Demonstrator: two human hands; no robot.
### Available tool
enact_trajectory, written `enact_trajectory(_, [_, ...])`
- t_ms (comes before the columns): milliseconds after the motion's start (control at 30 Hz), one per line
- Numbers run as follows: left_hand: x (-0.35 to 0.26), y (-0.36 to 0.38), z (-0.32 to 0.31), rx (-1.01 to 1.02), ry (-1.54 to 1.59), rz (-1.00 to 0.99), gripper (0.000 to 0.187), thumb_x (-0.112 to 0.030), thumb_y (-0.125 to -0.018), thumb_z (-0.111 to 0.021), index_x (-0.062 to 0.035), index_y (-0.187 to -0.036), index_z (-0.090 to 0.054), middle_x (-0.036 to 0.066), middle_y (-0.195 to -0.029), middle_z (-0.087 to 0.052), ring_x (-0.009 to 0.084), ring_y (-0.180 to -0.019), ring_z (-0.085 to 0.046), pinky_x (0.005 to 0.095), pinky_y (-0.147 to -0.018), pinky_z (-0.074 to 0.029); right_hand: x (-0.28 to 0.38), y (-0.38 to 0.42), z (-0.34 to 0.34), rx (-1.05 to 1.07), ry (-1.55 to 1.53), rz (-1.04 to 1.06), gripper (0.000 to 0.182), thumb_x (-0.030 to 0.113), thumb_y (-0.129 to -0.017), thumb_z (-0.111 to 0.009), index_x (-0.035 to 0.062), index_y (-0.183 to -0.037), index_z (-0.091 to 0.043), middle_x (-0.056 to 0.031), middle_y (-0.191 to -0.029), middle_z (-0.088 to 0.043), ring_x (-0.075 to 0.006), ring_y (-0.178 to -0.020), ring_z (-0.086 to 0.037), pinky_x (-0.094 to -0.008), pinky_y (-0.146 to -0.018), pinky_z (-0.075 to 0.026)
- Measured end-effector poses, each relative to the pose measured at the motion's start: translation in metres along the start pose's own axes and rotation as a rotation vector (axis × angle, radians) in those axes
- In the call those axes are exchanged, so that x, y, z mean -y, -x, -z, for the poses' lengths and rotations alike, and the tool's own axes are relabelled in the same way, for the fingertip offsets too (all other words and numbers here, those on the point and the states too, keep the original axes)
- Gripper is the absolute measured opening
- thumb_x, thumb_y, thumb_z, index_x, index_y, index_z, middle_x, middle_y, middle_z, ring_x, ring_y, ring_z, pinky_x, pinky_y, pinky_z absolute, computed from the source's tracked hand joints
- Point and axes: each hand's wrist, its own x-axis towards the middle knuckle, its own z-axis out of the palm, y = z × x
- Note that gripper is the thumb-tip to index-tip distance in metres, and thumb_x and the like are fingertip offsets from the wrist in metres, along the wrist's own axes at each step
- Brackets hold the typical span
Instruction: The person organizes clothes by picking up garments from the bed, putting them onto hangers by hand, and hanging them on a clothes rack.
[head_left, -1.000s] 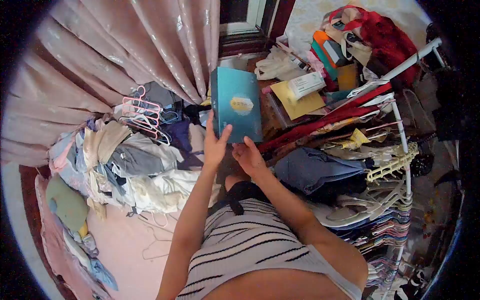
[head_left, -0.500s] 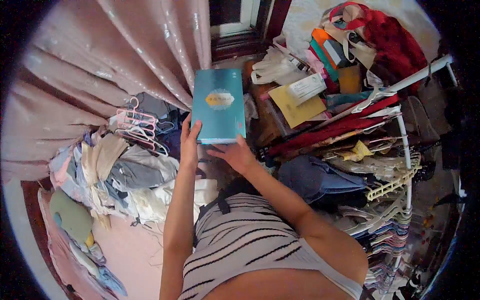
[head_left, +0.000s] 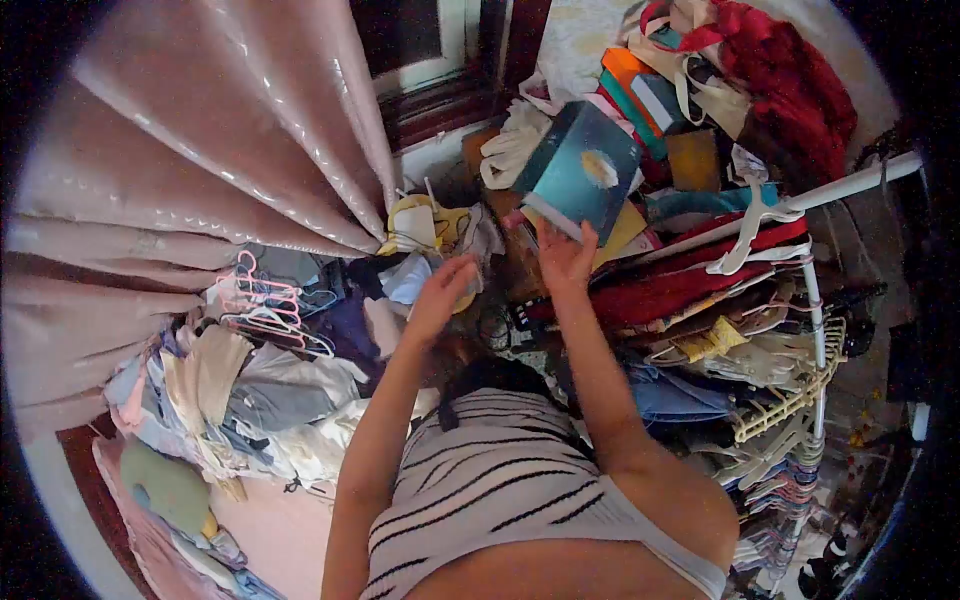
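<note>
A teal box (head_left: 590, 165) with a pale gold emblem on its front tilts over the pile at the back right. My right hand (head_left: 568, 258) grips its lower edge; part of the fingers is hidden behind the box. Off to the left and apart from the box, my left hand (head_left: 443, 298) holds nothing, with its fingers loosely extended. Beneath the teal box, a yellow envelope (head_left: 622, 238) shows in part. White cloth (head_left: 513, 145) lies against the box's left side.
A white clothes rack (head_left: 862, 180) with hanging garments runs along the right. Heaped clothes (head_left: 290, 395) and pink hangers (head_left: 262, 297) lie at left below the pink curtain (head_left: 200, 130). A red cloth bag (head_left: 795, 95) and orange box (head_left: 628, 70) sit at the back right.
The teal box has moved right and tilted over the pile, carried by my right hand. My left hand has let go of it and sits lower, farther right. The view has shifted slightly.
</note>
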Motion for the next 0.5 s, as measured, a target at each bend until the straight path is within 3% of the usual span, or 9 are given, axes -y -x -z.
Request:
enact_trajectory(100, [0.013,-0.009,0.004,0.055,-0.042,0.038,0.042,-0.034,-0.086,-0.053,-0.0031,-0.115,-0.052,0.004,-0.106,-0.055,0.0127,-0.098,-0.049,0.0249,-0.086,-0.037,0.016,-0.047,0.046,-0.039,-0.045,0.096,0.046,0.022,-0.075,-0.061,0.0033,-0.113,-0.044,-0.0106,-0.109,-0.049,-0.0284,-0.103,-0.048,-0.0433,-0.090,-0.042])
enact_trajectory(167, [0.011,-0.012,0.008,0.048,-0.054,0.027,0.042,-0.034,-0.086,-0.053,-0.0030,-0.114,-0.053,0.004,-0.105,-0.056,0.0125,-0.096,-0.050,0.0244,-0.084,-0.038,0.012,-0.060,0.044,-0.005,-0.072,0.097,0.048,0.019,-0.074,-0.063,0.0022,-0.114,-0.042,-0.0100,-0.111,-0.047,-0.0284,-0.105,-0.046,-0.0441,-0.094,-0.039])
enact_trajectory(267, [0.002,-0.014,0.013,0.036,-0.041,0.039,0.042,-0.035,-0.085,-0.054,-0.0029,-0.113,-0.053,0.005,-0.102,-0.057,0.0121,-0.093,-0.051,0.0236,-0.081,-0.039,0.012,-0.060,0.040,-0.146,-0.135,0.150,0.047,0.020,-0.074,-0.061,0.0021,-0.114,-0.043,-0.0099,-0.112,-0.047,-0.0286,-0.104,-0.046,-0.0441,-0.094,-0.038])
enact_trajectory(433, [0.001,-0.014,0.039,-0.020,-0.032,0.019,0.042,-0.034,-0.086,-0.053,-0.0032,-0.115,-0.052,0.004,-0.100,-0.058,0.0112,-0.092,-0.053,0.0234,-0.080,-0.039,0.038,-0.079,0.043,0.052,-0.128,0.237,0.045,0.025,-0.073,-0.060,0.0037,-0.111,-0.047,-0.0117,-0.112,-0.049,-0.0284,-0.101,-0.047,-0.0431,-0.089,-0.039])
enact_trajectory(500, [0.000,-0.009,0.046,-0.076,0.003,0.039,0.042,-0.034,-0.087,-0.051,-0.0042,-0.116,-0.051,0.004,-0.099,-0.058,0.0117,-0.092,-0.054,0.0242,-0.079,-0.040,0.062,-0.087,0.049,-0.117,-0.120,0.339,0.046,0.027,-0.072,-0.061,0.0042,-0.110,-0.048,-0.0116,-0.114,-0.049,-0.0281,-0.103,-0.046,-0.0422,-0.090,-0.038])
